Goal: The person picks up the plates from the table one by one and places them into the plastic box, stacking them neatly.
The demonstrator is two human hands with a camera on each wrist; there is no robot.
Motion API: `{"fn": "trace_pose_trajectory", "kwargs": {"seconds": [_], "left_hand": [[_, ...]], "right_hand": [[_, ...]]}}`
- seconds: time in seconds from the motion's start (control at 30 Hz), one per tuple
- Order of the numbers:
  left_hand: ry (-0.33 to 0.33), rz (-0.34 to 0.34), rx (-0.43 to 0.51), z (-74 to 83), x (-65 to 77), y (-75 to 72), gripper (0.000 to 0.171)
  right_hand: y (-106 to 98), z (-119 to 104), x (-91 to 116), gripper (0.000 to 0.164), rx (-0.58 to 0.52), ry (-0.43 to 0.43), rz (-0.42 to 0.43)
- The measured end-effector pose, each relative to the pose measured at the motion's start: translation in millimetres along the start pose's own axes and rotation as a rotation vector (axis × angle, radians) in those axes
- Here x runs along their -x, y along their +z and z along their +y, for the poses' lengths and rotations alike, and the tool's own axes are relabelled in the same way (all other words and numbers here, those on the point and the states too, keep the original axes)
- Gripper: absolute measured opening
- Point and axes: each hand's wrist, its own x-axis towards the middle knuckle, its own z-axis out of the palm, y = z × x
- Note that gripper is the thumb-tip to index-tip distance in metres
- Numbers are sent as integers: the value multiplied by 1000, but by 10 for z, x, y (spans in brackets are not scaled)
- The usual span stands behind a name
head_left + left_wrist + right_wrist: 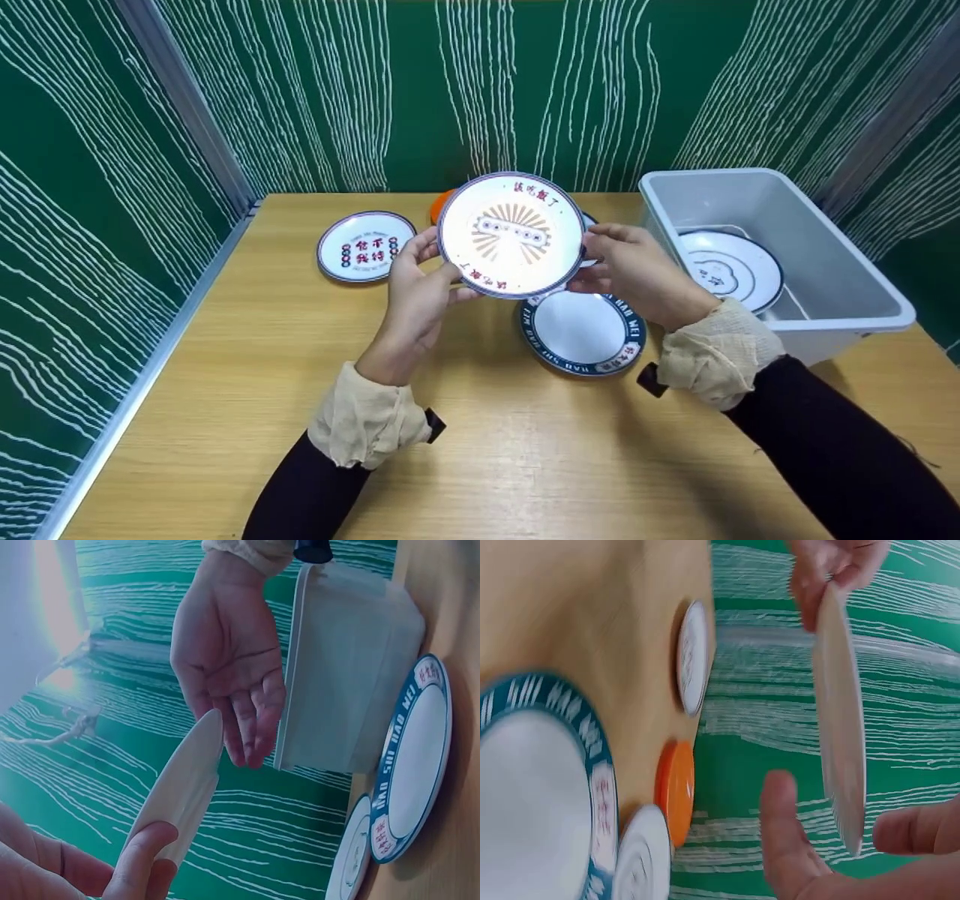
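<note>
A white plate (517, 270) with red characters and a sunburst print is held up above the table, its face toward the head camera. My left hand (421, 289) pinches its left edge, thumb on one side and fingers on the other, as the left wrist view also shows. At the opposite edge is my right hand (641, 274); in the right wrist view its thumb (781, 821) and fingers (922, 829) stand apart on either side of the rim. Below lies a plate with a dark teal lettered rim (581, 330).
A small white plate (367, 236) with red characters lies at the left. An orange round object (679, 791) and another white plate (643, 859) sit at the back, partly hidden in the head view. The grey bin (847, 262) at right contains a white plate (761, 266).
</note>
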Motion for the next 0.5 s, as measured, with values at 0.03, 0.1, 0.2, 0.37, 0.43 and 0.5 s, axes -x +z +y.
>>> {"fn": "trace_pose_trajectory", "kwargs": {"seconds": [0.03, 0.1, 0.2, 0.37, 0.43, 0.5], "left_hand": [[-5, 0, 7, -3, 5, 6, 62], [-17, -2, 21, -15, 11, 20, 62], [-35, -18, 45, -34, 17, 40, 62], [-64, -54, 85, -48, -4, 50, 56], [-73, -61, 86, -44, -30, 32, 51], [-76, -57, 68, -35, -63, -6, 45]], "right_hand": [[8, 8, -7, 48, -33, 16, -11], [16, 24, -14, 44, -62, 38, -25], [5, 44, -12, 41, -71, 46, -22], [-40, 49, 23, 38, -98, 25, 8], [-66, 32, 42, 38, -110, 6, 18], [-108, 7, 67, 39, -116, -5, 29]]}}
